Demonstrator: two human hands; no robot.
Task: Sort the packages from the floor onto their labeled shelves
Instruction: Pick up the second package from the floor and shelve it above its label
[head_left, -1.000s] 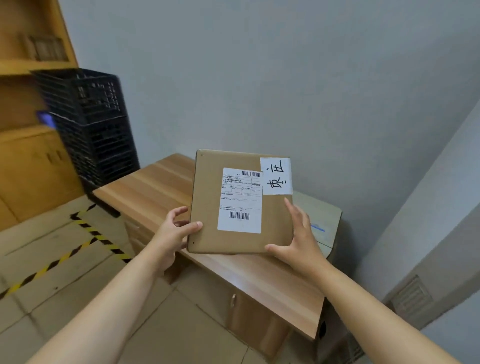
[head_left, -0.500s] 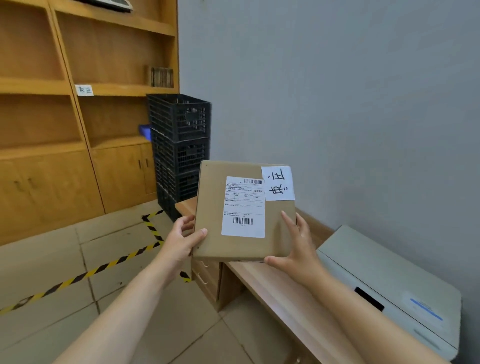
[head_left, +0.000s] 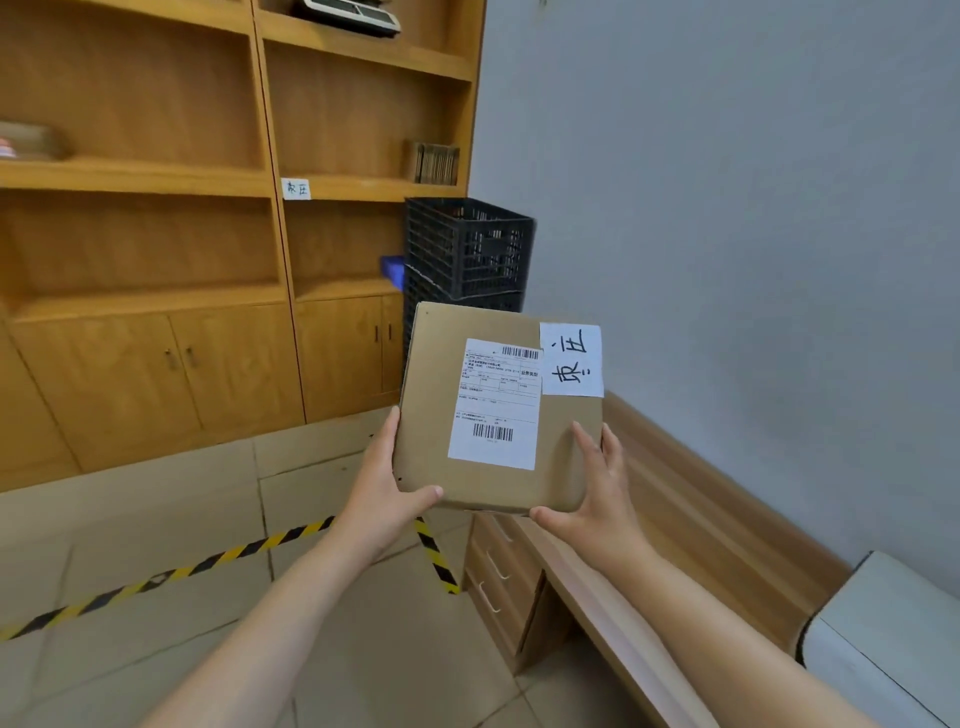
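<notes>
— Since a second ago the view has swung left: the wooden shelving unit (head_left: 270, 218) now fills the left half, where before only its edge showed, and the desk (head_left: 691, 525) has slid to the lower right. Has the package shifted in the hands?

— Barely. The cardboard package (head_left: 498, 410) stays upright between both hands, its flat face toward the camera, clear of the desk and the floor (head_left: 156, 519).

— How is each grip set?

— The left hand (head_left: 382, 493) clamps the lower left edge, thumb (head_left: 423, 493) lying across the front near the bottom corner. The right hand (head_left: 602, 488) clamps the lower right edge, fingers (head_left: 587, 447) spread up the front face, thumb under the bottom edge. Both grips are closed on the package.

— What is on its face?

— A printed shipping label (head_left: 496, 405) with two barcodes sits in the middle; a white handwritten tag (head_left: 571, 359) sits at the upper right corner, its characters turned sideways.

— And the shelves?

— A small white tag (head_left: 295, 188) with handwritten characters is stuck to the front edge of one shelf board, right of the upright divider. Further along that board stands a row of thin brown items (head_left: 436, 163). Stacked black crates (head_left: 467, 249) stand by the unit's right end, just behind the package.

— On the floor?

— Yellow-and-black tape (head_left: 171, 576) runs across the tiles, turning a corner near the desk drawers (head_left: 501, 566). A white machine (head_left: 883, 639) rests at the desk's near end.
</notes>
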